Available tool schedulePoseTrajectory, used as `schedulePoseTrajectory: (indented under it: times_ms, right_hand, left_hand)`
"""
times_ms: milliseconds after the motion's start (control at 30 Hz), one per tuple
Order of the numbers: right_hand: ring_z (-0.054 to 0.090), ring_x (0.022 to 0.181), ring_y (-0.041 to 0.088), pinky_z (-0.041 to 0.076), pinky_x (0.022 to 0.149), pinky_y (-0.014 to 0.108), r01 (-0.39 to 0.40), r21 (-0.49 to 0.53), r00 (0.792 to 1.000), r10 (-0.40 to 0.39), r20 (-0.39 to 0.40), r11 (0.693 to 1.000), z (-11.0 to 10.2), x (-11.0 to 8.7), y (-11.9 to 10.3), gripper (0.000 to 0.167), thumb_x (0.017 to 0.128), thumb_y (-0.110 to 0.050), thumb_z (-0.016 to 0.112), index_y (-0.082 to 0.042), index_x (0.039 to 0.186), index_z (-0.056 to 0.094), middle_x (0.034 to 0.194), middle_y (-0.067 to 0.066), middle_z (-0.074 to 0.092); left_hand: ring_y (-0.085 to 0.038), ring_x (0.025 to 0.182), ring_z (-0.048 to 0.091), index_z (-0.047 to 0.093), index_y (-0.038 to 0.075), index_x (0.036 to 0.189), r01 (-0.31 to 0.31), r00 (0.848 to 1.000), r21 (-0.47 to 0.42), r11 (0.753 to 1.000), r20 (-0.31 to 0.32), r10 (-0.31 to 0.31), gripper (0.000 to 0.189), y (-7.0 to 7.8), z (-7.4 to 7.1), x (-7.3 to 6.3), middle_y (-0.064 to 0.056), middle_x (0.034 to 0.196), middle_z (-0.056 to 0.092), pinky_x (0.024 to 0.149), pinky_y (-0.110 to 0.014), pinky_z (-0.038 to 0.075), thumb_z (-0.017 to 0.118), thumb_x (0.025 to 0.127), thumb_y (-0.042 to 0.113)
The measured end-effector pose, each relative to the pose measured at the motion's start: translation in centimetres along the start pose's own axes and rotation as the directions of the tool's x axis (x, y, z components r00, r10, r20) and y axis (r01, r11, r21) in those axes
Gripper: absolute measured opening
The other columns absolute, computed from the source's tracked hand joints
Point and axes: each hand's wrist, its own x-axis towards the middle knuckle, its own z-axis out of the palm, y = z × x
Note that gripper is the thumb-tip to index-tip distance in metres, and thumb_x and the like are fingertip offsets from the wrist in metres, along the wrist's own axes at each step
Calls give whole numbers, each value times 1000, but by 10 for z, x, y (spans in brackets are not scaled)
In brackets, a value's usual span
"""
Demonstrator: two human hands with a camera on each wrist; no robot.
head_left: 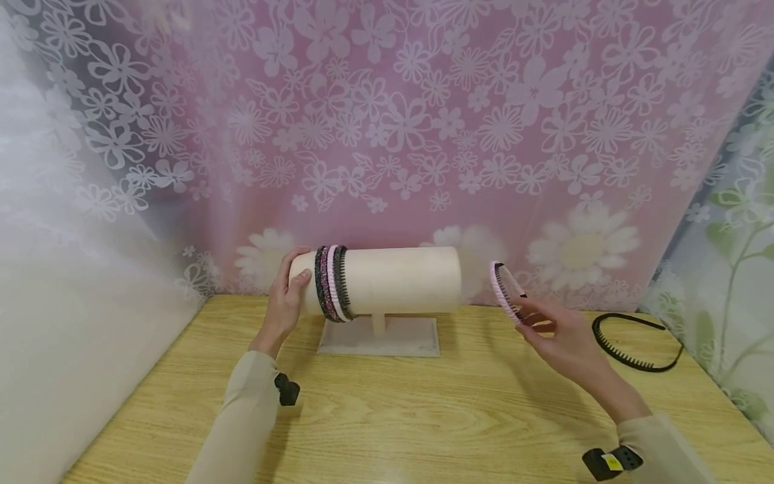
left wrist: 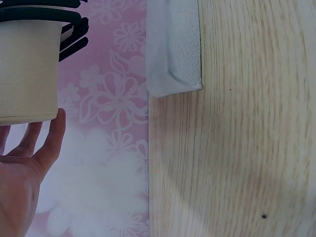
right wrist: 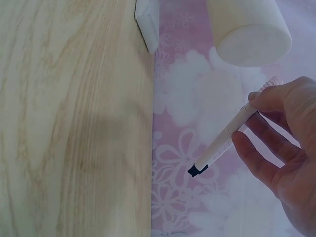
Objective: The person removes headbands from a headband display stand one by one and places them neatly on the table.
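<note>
My left hand holds the left end of a cream headband stand, a horizontal roll on a post, with the thumb in front and fingers over the top. Several headbands, among them a glittery purple band and a dark toothed band, sit side by side round the roll near that hand. Off the roll's right end, my right hand pinches a pink headband with dark teeth inside. In the right wrist view, this pink headband shows a black tip and is apart from the roll.
A black toothed headband lies on the wooden table to the right of my right hand. The stand's flat pale base rests near the table's back edge. Behind it hangs a pink flowered curtain.
</note>
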Motion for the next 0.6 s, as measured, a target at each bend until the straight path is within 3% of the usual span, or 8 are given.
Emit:
schedulePoseTrajectory:
  times_ms: [133, 400, 600]
  right_hand:
    - [65, 82, -6, 53, 70, 7, 7, -15, 1000, -7, 2, 1000, -1, -5, 5, 48, 78, 13, 78, -3, 123, 72, 91, 9, 74]
    - [67, 80, -1, 59, 65, 19, 25, -95, 1000, -25, 2, 995, -4, -16, 15, 47, 76, 11, 81, -6, 119, 74, 94, 7, 76]
    - [66, 81, -3, 58, 67, 17, 37, -106, 999, -36, 16, 994, -4, -23, 24, 50, 76, 12, 81, -8, 121, 74, 92, 4, 76]
  left_hand:
    - [-23, 80, 59, 46, 13, 150, 0, 1000, 1, 1000, 5, 0, 48, 1, 0, 0, -24, 136, 57, 64, -36, 53, 47, 103, 24]
    - [-24, 81, 58, 46, 13, 150, 10, 1000, -11, 1000, 6, -10, 48, 1, 0, 0, -25, 134, 57, 63, -37, 53, 47, 103, 25]
    - [-24, 83, 59, 47, 13, 150, 2, 1000, -5, 1000, 5, -2, 48, 1, -1, 0, -24, 135, 57, 65, -36, 53, 48, 103, 25]
